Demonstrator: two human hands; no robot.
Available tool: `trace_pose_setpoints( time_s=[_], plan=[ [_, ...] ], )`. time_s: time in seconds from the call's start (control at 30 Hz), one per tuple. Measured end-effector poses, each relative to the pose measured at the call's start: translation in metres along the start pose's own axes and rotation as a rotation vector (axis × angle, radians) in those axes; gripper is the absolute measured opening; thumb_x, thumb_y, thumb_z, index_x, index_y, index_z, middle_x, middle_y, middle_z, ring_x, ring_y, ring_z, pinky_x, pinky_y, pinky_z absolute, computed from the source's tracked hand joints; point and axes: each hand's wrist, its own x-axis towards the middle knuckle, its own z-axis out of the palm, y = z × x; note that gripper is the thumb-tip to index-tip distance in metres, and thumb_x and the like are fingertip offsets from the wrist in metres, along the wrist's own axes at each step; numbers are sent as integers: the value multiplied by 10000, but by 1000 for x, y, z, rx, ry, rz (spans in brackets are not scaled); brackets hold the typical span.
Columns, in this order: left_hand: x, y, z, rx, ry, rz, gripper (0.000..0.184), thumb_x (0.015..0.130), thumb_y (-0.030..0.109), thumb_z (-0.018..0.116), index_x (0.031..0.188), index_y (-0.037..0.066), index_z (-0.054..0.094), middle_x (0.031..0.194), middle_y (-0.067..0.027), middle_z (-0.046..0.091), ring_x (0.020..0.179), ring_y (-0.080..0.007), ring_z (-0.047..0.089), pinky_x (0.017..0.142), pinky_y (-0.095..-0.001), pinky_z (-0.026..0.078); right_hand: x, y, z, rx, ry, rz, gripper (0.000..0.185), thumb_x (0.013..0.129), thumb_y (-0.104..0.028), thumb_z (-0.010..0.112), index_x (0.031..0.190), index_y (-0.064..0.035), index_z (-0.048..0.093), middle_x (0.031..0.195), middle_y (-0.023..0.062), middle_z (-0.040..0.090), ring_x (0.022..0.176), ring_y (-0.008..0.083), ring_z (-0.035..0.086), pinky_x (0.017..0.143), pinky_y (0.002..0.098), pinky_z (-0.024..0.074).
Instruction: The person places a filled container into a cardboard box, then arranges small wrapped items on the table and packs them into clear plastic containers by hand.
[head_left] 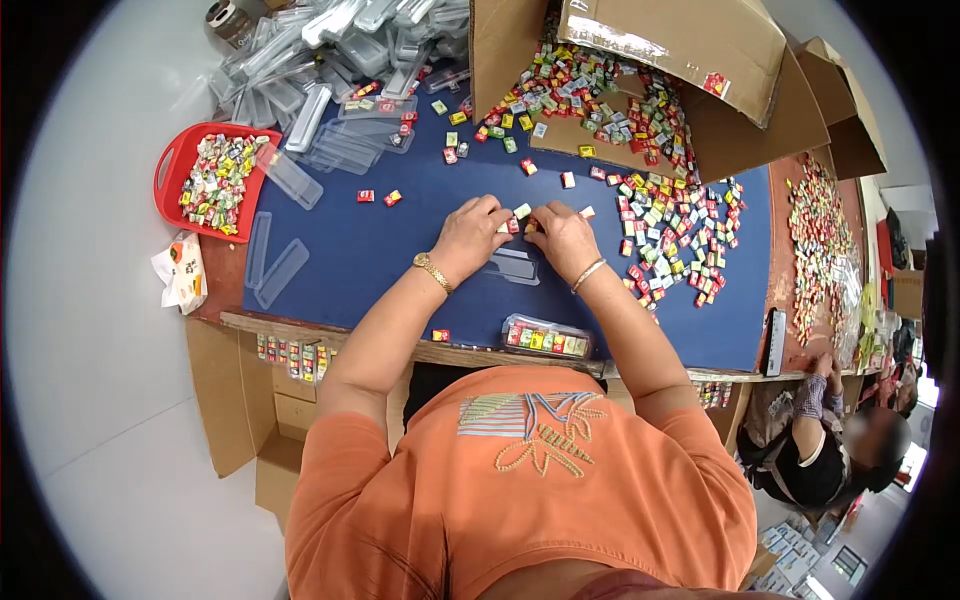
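My left hand point(469, 236) is closed at the middle of the blue mat point(350, 230), its fingertips gripping small red and white blocks point(512, 226). Close to its right, my right hand point(564, 240) has its thumb and fingers pinched round a small piece mostly hidden by the fingers. A pale green block point(522, 211) lies between the two hands. Below them rest clear plastic lids point(513, 266). Near the front edge, a clear case point(547, 337) holds a row of several coloured blocks.
A red basket point(250, 200) of blocks stands at the left. Clear cases point(350, 50) are piled at the back. An open cardboard box point(740, 150) spills blocks, with more scattered at the right point(670, 235). Another person point(825, 450) sits at the far right.
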Motion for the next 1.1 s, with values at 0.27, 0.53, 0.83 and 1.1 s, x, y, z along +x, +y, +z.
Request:
trace_pose_setpoints(
  time_s=[0.27,0.53,0.83,1.1],
  plan=[
    [14,-4,4,67,20,-80,327,800,195,794,1110,125,715,1034,-29,620,1002,-232,632,835,-364,554,6,5,6,-3,143,45,185,828,-190,739,946,-67,668,968,126,637,922,334,663,790,442,561],
    [22,3,4,-23,60,-13,347,769,134,807,1100,119,703,1132,-20,629,1066,-243,608,869,-377,556,17,6,1,67,198,163,293,814,-169,768,1080,-75,691,1080,118,651,992,346,649,849,440,542],
    [15,7,18,-21,228,-37,134,843,173,758,963,115,741,980,-4,678,927,-224,635,780,-351,557,30,28,6,64,170,-85,311,812,-73,743,1118,-120,711,1065,91,655,1034,320,630,921,411,523],
    [24,2,17,-7,237,-89,203,792,174,798,967,104,724,982,-16,677,924,-246,638,804,-366,543,27,33,3,72,121,-224,316,806,-49,739,1117,-97,706,1064,96,667,1016,327,626,926,420,513]
  ],
)
